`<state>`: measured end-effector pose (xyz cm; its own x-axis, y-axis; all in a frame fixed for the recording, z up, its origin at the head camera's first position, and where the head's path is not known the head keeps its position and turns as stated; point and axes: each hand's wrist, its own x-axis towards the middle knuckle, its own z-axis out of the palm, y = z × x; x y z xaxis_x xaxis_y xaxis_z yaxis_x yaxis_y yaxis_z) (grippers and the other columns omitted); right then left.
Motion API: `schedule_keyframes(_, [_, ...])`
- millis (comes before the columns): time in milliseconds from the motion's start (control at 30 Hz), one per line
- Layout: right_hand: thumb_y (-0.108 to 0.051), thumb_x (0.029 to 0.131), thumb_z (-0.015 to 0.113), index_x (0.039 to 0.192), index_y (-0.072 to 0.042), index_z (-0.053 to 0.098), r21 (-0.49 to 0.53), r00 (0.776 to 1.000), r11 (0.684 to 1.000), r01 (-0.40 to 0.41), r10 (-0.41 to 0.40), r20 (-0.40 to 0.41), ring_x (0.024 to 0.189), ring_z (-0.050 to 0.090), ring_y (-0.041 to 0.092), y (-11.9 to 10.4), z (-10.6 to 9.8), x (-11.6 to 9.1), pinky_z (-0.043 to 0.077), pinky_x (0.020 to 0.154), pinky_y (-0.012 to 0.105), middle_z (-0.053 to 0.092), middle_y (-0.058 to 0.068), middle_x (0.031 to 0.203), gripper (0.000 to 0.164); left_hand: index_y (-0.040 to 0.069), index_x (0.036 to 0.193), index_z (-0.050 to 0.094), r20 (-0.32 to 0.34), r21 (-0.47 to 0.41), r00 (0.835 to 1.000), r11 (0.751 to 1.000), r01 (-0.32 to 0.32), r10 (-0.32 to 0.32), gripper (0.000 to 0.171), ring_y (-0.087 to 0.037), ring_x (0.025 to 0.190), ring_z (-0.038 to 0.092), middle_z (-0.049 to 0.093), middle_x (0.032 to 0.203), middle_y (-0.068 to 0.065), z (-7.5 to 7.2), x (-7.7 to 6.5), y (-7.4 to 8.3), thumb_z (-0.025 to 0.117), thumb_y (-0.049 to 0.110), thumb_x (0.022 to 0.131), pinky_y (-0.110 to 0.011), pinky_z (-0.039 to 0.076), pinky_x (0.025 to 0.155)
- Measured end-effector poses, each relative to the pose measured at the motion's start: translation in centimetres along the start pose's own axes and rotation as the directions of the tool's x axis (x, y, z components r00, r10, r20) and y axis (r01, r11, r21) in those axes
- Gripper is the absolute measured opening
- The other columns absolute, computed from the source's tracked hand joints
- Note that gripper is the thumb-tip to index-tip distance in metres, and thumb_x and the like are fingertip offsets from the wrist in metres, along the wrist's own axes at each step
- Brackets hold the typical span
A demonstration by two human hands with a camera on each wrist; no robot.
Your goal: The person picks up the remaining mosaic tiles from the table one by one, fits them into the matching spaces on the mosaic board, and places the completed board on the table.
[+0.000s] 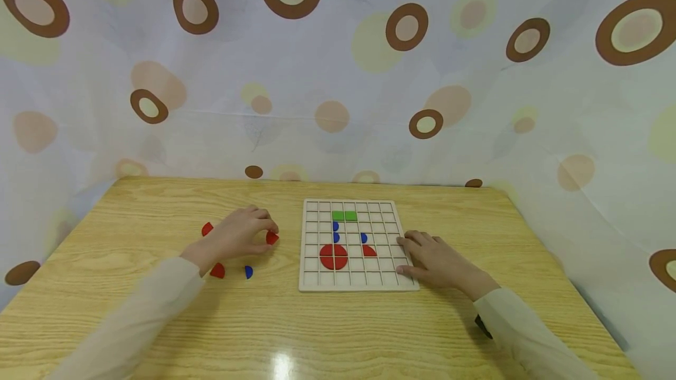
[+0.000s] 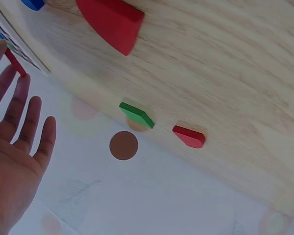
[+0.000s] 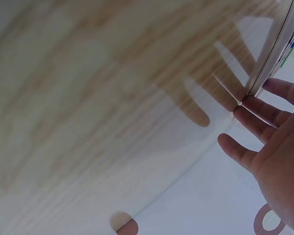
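Note:
In the head view, my left hand (image 1: pixel 235 234) pinches a red quarter-circle piece (image 1: pixel 271 238) between thumb and fingertips, left of the white grid board (image 1: pixel 311 279). The left wrist view shows this red piece (image 2: pixel 15 62) edge-on at the fingertips. My right hand (image 1: pixel 433 258) rests at the board's right edge, thumb and fingertips touching it, fingers extended. On the grid lie two green squares (image 1: pixel 345 216), several blue half-circles (image 1: pixel 335 232), a red disc of quarter pieces (image 1: pixel 327 251) and a separate red quarter-circle (image 1: pixel 368 251).
Loose on the wooden table (image 1: pixel 327 333) lie a blue half-circle (image 1: pixel 249 272), a red piece (image 1: pixel 217 271) and another red piece (image 1: pixel 207 228). A green piece (image 2: pixel 136 114) appears in the left wrist view. Patterned cloth (image 1: pixel 338 151) hangs behind the table.

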<state>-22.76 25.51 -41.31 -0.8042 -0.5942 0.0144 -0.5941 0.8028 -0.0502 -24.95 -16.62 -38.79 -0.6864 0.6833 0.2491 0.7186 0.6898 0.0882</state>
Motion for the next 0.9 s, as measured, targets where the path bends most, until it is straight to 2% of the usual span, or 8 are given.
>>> schedule_keyframes(500, [-0.055, 0.088, 0.046, 0.135, -0.007, 0.042, 0.009, 1.0, 1.0, -0.011, 0.011, 0.001, 0.122, 0.043, 0.031, 0.1, 0.1, 0.0, 0.037, 0.094, 0.053, 0.045, 0.014, 0.132, 0.067, 0.017, 0.098, 0.068, 0.043, -0.037, 0.996, 0.996, -0.083, 0.084, 0.024, -0.016, 0.094, 0.053, 0.06, 0.098, 0.003, 1.0, 3.3, 3.0, 0.072, 0.027, 0.077, -0.035, 0.045, 0.085])
schedule_keyframes(900, [-0.057, 0.088, 0.043, 0.135, -0.007, 0.042, 0.003, 1.0, 1.0, -0.015, 0.015, 0.014, 0.123, 0.042, 0.032, 0.1, 0.2, 0.1, 0.037, 0.095, 0.053, 0.044, 0.015, 0.133, 0.068, 0.017, 0.102, 0.066, 0.083, -0.104, 0.989, 0.988, -0.115, 0.124, 0.025, -0.015, 0.097, 0.049, 0.059, 0.102, 0.003, 1.9, 6.3, 5.1, 0.07, 0.026, 0.079, -0.034, 0.043, 0.086])
